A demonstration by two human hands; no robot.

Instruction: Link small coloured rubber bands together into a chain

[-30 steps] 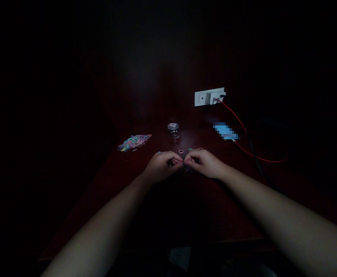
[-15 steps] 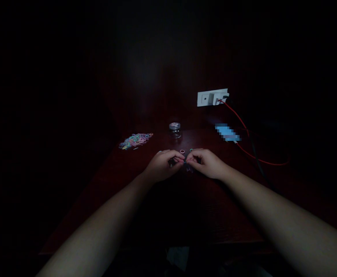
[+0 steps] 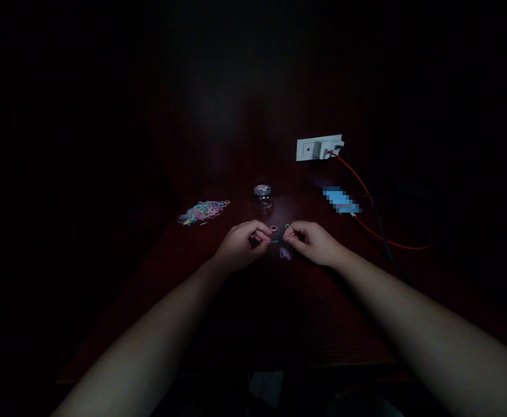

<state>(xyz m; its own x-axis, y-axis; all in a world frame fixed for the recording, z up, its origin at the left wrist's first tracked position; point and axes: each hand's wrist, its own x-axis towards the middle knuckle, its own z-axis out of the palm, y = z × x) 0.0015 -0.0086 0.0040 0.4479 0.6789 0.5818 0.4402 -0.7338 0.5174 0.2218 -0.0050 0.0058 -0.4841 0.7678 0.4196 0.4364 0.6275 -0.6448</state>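
Note:
My left hand point(image 3: 241, 246) is closed in a pinch on a small blue elastic band point(image 3: 274, 241), which sticks out from its fingertips towards the right. Across a narrow gap, my right hand point(image 3: 312, 242) also has thumb and finger pressed together; darkness hides what lies between them. Beneath the fingertips, a small purple bundle of bands point(image 3: 285, 253) rests on the dark red table point(image 3: 253, 313). Just beyond the hands lie a pink ring-shaped band point(image 3: 273, 229) and a green band point(image 3: 287, 226), the latter partly covered by my right hand.
A heap of colourful elastic bands point(image 3: 204, 212) lies at the back left. Behind my hands stands a small clear lidded jar point(image 3: 263, 196). To the right, a blurred-out phone point(image 3: 341, 200) is joined by a red cable point(image 3: 357, 174) to a wall socket point(image 3: 308, 149).
My hands have drawn slightly apart, leaving a gap between the fingertips. More of the blue band and the purple bundle shows now.

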